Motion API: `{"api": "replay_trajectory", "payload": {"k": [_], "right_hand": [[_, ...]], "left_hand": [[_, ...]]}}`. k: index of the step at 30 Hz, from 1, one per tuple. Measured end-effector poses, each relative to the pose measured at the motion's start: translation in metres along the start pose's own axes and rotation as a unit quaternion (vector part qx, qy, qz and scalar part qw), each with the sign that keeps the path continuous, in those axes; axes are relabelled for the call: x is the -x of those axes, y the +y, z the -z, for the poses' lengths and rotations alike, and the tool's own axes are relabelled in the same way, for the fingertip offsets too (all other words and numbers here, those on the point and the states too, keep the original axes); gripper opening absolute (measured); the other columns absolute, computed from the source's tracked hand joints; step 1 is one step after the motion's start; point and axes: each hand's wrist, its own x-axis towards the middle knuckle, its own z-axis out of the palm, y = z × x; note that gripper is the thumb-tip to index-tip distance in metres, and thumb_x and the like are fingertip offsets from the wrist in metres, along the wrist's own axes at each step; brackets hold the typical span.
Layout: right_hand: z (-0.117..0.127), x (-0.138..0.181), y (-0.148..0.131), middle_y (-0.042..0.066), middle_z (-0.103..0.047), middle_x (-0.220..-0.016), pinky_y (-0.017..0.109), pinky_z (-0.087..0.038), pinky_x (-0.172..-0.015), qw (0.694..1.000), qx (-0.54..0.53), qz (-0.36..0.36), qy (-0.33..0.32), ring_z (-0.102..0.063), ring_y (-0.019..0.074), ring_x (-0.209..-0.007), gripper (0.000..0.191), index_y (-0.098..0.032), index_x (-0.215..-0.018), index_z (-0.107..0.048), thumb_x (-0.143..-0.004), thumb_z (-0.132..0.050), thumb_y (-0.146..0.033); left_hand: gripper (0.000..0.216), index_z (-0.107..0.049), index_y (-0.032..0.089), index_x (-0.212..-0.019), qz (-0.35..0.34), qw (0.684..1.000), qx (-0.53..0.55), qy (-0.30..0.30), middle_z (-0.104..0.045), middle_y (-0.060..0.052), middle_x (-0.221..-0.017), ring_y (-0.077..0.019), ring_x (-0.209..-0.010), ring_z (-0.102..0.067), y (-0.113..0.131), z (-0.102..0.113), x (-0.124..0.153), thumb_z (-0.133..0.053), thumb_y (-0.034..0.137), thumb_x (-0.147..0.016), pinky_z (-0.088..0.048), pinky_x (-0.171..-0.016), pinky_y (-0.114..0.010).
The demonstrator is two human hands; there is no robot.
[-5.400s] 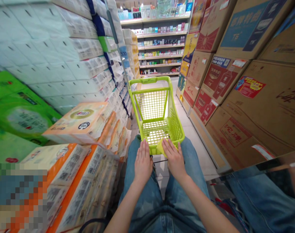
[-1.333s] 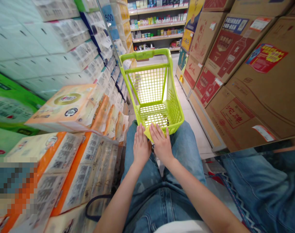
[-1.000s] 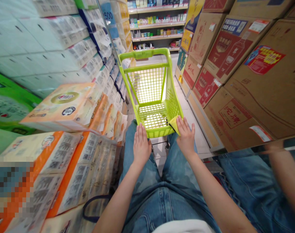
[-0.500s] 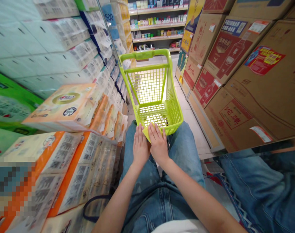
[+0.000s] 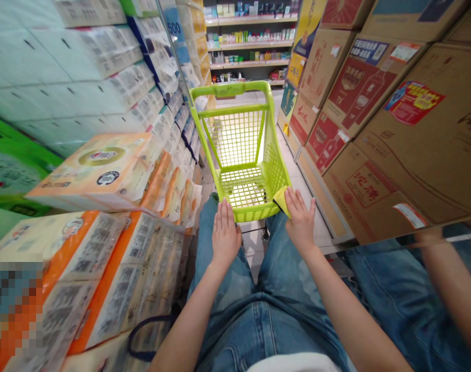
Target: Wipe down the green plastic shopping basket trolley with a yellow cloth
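Observation:
A lime green shopping cart (image 5: 243,150) stands in the aisle right in front of my knees. My right hand (image 5: 300,219) lies flat with fingers stretched out, pressing a yellow cloth (image 5: 281,198) against the cart's near right corner. My left hand (image 5: 225,235) rests open and flat on my left knee, just below the cart's near rim, holding nothing. My legs in blue jeans show below both hands.
Stacked tissue packs (image 5: 115,170) in orange, white and green fill the left side. Brown cardboard boxes (image 5: 378,119) with red labels line the right. A product shelf (image 5: 251,46) crosses the far end of the tiled aisle. A glossy surface at lower right mirrors my arm.
My right hand slid the yellow cloth from the middle of the cart's near rim to its right corner. My left hand stayed on my knee.

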Motion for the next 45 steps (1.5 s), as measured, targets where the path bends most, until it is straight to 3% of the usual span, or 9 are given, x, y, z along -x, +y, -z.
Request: {"api": "replay_trajectory", "payload": {"k": [4,9,12,17,25,30,37,40,45], "right_hand": [[-0.003,0.001,-0.036,0.010,-0.037,-0.160,0.059,-0.015,-0.122,1.000,0.010,-0.023,-0.018,-0.027,0.0229,-0.151,0.084,-0.016,-0.156,-0.029,-0.074,-0.037,0.002],[-0.015,0.006,-0.107,0.010,-0.035,-0.160,0.053,-0.012,-0.124,0.996,-0.052,0.052,-0.058,-0.021,0.0221,-0.152,0.076,-0.012,-0.154,-0.033,-0.079,-0.038,0.000],[-0.019,0.006,-0.124,0.010,-0.036,-0.160,0.051,-0.009,-0.125,0.992,-0.076,0.085,-0.059,-0.022,0.0214,-0.152,0.073,-0.012,-0.152,-0.036,-0.080,-0.039,0.000],[-0.010,0.007,-0.087,0.009,-0.042,-0.157,0.058,0.005,-0.122,0.990,-0.052,0.122,-0.056,-0.027,0.0191,-0.151,0.078,-0.019,-0.153,-0.034,-0.079,-0.036,0.002],[0.001,-0.004,-0.002,0.007,-0.045,-0.155,0.064,-0.006,-0.121,1.000,-0.018,0.002,-0.006,-0.032,0.0216,-0.148,0.087,-0.023,-0.154,-0.031,-0.072,-0.037,0.003],[-0.007,0.000,-0.038,0.012,-0.039,-0.159,0.062,-0.013,-0.121,0.999,-0.021,-0.027,0.001,-0.027,0.0253,-0.151,0.085,-0.017,-0.156,-0.027,-0.074,-0.037,0.002],[-0.018,0.007,-0.119,0.011,-0.038,-0.159,0.052,-0.010,-0.124,0.992,-0.083,0.076,-0.049,-0.022,0.0213,-0.152,0.076,-0.014,-0.154,-0.032,-0.080,-0.040,0.000],[-0.016,0.007,-0.113,0.011,-0.040,-0.158,0.053,-0.003,-0.124,0.989,-0.082,0.114,-0.054,-0.024,0.0195,-0.151,0.073,-0.014,-0.153,-0.034,-0.082,-0.038,0.000],[-0.006,0.010,-0.053,0.009,-0.045,-0.155,0.057,0.000,-0.123,0.990,-0.043,0.129,-0.038,-0.031,0.0177,-0.149,0.077,-0.019,-0.153,-0.034,-0.079,-0.036,0.002]], "left_hand": [[0.089,0.005,0.009,-0.158,0.000,1.000,0.003,-0.001,-0.022,-0.024,-0.163,-0.0303,-0.153,-0.013,0.001,0.001,0.000,-0.050,0.009,-0.087,-0.030,-0.121,-0.050],[0.088,0.006,0.009,-0.158,-0.008,1.000,0.011,-0.001,-0.022,-0.024,-0.163,-0.0303,-0.154,-0.012,-0.003,-0.001,0.002,-0.049,0.010,-0.088,-0.031,-0.120,-0.050],[0.084,0.006,0.012,-0.158,-0.005,1.000,0.014,0.010,-0.024,-0.022,-0.163,-0.0284,-0.154,-0.013,-0.006,-0.003,0.004,-0.044,0.009,-0.090,-0.031,-0.120,-0.050],[0.087,0.005,0.009,-0.158,-0.012,1.000,-0.001,-0.006,-0.024,-0.023,-0.162,-0.0298,-0.153,-0.014,-0.006,0.001,0.003,-0.049,0.013,-0.090,-0.030,-0.120,-0.050],[0.088,0.003,0.009,-0.158,-0.007,1.000,0.001,-0.010,-0.023,-0.022,-0.163,-0.0299,-0.154,-0.014,-0.001,0.004,0.000,-0.048,0.009,-0.087,-0.029,-0.121,-0.050],[0.088,0.002,0.009,-0.158,-0.005,1.000,0.012,-0.003,-0.023,-0.023,-0.163,-0.0309,-0.153,-0.015,0.001,0.002,0.001,-0.050,0.010,-0.087,-0.030,-0.120,-0.051],[0.087,0.004,0.010,-0.158,-0.013,1.000,0.015,0.002,-0.023,-0.024,-0.162,-0.0294,-0.154,-0.011,-0.004,0.000,0.004,-0.047,0.009,-0.088,-0.032,-0.119,-0.051],[0.086,0.004,0.009,-0.158,-0.016,1.000,0.007,-0.005,-0.024,-0.024,-0.162,-0.0289,-0.154,-0.012,-0.007,0.002,0.005,-0.047,0.011,-0.089,-0.031,-0.120,-0.051],[0.086,0.003,0.011,-0.158,-0.014,1.000,-0.006,-0.011,-0.023,-0.021,-0.163,-0.0286,-0.154,-0.014,-0.006,0.005,0.004,-0.048,0.011,-0.089,-0.029,-0.121,-0.050]]}}
